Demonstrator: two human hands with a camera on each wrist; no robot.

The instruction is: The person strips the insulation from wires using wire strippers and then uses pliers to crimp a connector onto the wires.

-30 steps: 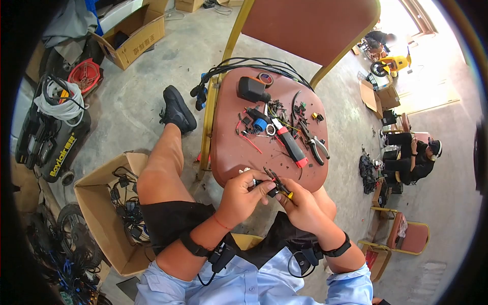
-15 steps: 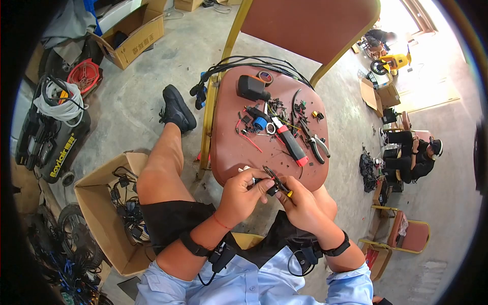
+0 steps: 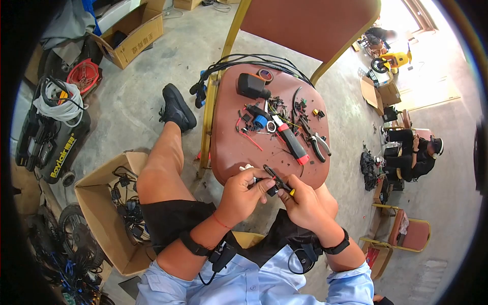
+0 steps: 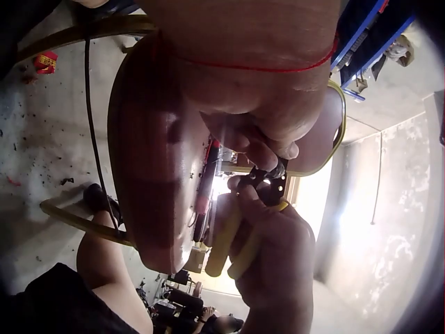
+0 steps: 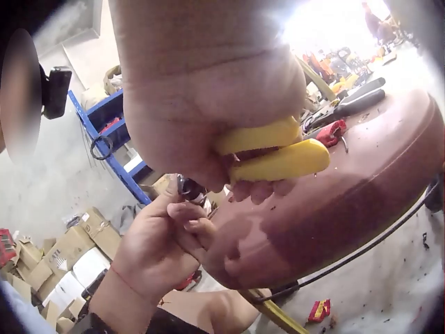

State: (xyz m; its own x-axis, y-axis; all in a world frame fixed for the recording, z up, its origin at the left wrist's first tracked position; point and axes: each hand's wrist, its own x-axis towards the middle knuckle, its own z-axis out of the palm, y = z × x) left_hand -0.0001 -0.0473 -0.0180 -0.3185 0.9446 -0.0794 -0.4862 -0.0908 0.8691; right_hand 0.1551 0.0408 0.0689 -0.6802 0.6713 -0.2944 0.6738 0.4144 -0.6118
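Observation:
In front of the chair seat [image 3: 231,152], both hands meet close together. My left hand [image 3: 241,199] pinches a small black part [image 3: 273,191] between thumb and fingers. Yellow-handled pliers [image 5: 288,160] sit in my right hand [image 3: 308,207], their handles across the palm with the fingers curled round them. The dark head of the pliers points away from me, right at the black part. In the left wrist view, fingers of both hands partly cover the spot where part and tool meet. A whitish piece shows beside the left fingertips in the head view.
On the seat lie a red-and-black knife-like tool [image 3: 291,142], grey-handled pliers [image 3: 320,147], a tape roll [image 3: 265,76], a black blocky tool [image 3: 251,85] and scattered scraps. Black cables [image 3: 254,58] loop behind. A cardboard box [image 3: 96,203] of wired parts stands at left.
The tips of the pliers stood apart a second ago and now look drawn together. Both hands have stayed in nearly the same place.

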